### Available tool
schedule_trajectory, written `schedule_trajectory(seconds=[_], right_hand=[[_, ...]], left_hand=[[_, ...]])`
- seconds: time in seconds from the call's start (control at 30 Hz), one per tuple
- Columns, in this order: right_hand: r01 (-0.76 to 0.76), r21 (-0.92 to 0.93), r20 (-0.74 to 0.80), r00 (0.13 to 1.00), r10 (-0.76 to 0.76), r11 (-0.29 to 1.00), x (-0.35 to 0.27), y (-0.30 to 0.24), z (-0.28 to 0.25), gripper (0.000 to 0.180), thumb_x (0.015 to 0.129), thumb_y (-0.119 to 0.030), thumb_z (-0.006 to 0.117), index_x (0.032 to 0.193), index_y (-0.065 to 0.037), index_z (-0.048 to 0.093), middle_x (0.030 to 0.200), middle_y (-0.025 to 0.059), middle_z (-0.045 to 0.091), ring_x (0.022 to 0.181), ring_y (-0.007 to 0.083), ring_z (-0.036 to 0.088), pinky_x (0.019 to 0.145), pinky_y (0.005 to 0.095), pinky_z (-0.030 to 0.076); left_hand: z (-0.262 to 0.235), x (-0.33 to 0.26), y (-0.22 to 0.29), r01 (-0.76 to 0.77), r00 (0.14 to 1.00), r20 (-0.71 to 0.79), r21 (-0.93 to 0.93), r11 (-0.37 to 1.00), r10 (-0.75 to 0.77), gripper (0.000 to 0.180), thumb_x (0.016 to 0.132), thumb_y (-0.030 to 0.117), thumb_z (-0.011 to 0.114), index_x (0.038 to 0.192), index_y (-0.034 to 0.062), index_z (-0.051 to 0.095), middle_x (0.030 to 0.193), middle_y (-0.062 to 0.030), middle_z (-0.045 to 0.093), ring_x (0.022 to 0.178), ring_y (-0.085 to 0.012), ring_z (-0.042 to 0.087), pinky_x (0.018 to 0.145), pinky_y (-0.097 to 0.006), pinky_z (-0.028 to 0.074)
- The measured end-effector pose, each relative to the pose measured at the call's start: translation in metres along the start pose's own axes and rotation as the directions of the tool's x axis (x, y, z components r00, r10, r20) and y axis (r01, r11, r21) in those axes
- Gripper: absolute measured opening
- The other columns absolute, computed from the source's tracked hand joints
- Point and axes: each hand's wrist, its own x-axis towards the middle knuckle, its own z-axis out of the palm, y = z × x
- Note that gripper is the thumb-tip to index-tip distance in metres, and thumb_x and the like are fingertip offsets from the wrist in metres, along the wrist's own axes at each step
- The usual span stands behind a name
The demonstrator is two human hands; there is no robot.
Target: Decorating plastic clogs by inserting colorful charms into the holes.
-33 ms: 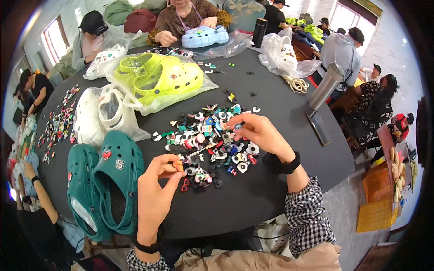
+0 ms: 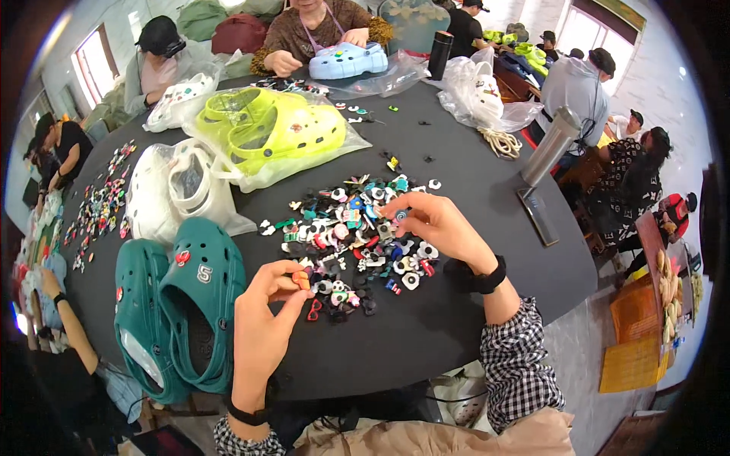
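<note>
Left hand (image 2: 262, 323) fingers pinching a small orange charm (image 2: 302, 280) beside the teal clogs (image 2: 179, 304), right hand (image 2: 441, 224) fingers loosely spread, picking in the charm pile (image 2: 357, 235) on the dark worktop (image 2: 456, 304)

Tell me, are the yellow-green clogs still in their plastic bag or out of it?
In the bag: clear plastic wraps around the yellow-green clogs, with its crinkled edges spread on the black table.
</note>
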Motion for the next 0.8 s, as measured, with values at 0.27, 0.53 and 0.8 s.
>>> schedule_trajectory(seconds=[0.27, 0.53, 0.8], right_hand=[[0.323, -0.348, 0.154, 0.946, -0.286, 0.88, 0.005, -0.003, 0.027, 0.022, 0.085, 0.006, 0.06, 0.106, -0.001, 0.066, 0.103, 0.0117, 0.063, 0.098, 0.0299, 0.064, 0.083, 0.0387, 0.053], [0.342, -0.58, 0.27, 0.937, -0.221, 0.739, 0.013, -0.038, 0.046, 0.011, 0.084, -0.007, 0.066, 0.094, -0.002, 0.065, 0.101, 0.0127, 0.058, 0.091, 0.0326, 0.064, 0.08, 0.0414, 0.053], [0.156, -0.739, 0.134, 0.987, -0.084, 0.655, 0.018, -0.017, 0.049, 0.008, 0.083, -0.008, 0.069, 0.089, -0.004, 0.065, 0.101, 0.0083, 0.057, 0.088, 0.0289, 0.065, 0.076, 0.0403, 0.053]], left_hand=[[-0.002, -0.003, -0.003, -0.002, 0.998, -0.065, 0.187, 0.982, 0.014, 0.026, 0.085, -0.006, 0.067, 0.11, -0.0004, 0.059, 0.085, -0.0063, 0.069, 0.08, -0.0118, 0.067, 0.075, -0.027, 0.054], [0.004, 0.005, -0.005, -0.093, 0.994, -0.043, 0.172, 0.981, 0.102, 0.026, 0.083, -0.002, 0.071, 0.106, 0.0001, 0.059, 0.084, -0.0116, 0.072, 0.075, -0.0166, 0.07, 0.068, -0.029, 0.053], [0.002, 0.023, 0.004, -0.231, 0.962, -0.025, 0.454, 0.861, 0.272, 0.021, 0.085, 0.008, 0.07, 0.101, 0.0074, 0.057, 0.082, -0.0078, 0.067, 0.076, -0.0271, 0.065, 0.065, -0.04, 0.05]])
